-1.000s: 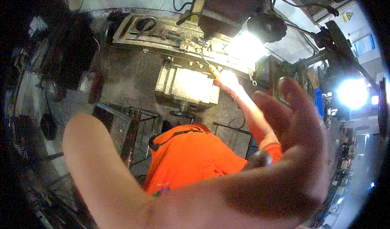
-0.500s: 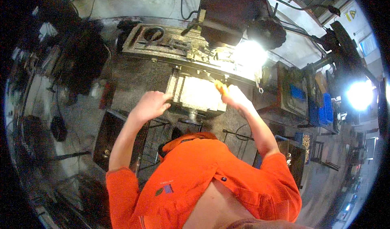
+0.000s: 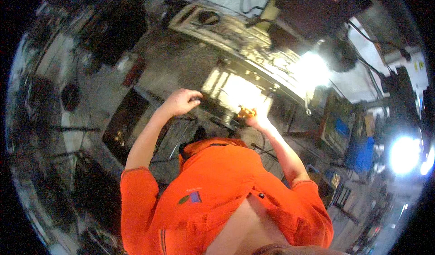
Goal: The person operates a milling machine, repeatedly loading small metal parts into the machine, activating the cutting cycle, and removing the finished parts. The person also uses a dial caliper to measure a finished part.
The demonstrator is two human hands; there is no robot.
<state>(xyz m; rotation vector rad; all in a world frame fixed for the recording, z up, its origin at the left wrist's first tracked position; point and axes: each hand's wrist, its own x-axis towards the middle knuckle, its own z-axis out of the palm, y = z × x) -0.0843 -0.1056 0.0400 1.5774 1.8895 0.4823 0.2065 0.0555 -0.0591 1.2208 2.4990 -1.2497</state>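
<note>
My right hand: My bare right hand (image 3: 259, 120) is closed around a small yellow-orange hand tool (image 3: 247, 113), its outline blurred.
Tool's place: It overlaps the near right edge of a pale, boxy metal machine block (image 3: 233, 89); I cannot tell whether they touch.
My left hand: My bare left hand (image 3: 181, 103) has its fingers bent and thumb near the fingertips, beside the block's left end. A dark patch shows there; I cannot tell whether I hold anything.
My clothing: A bright orange short-sleeved shirt (image 3: 213, 178) fills the lower middle.
Beyond the block: A long metal machine table (image 3: 231, 44) runs diagonally, a dark round thing (image 3: 208, 17) lying at its far left. White lamp glare washes out its right part.
Container at right: A bright blue plastic bin (image 3: 361, 155) stands well apart from my hands; its contents are too blurred to tell.
Left side: A dark, flat rectangular surface (image 3: 127, 119) bears small shiny bits (image 3: 119, 138), too small to identify.
</note>
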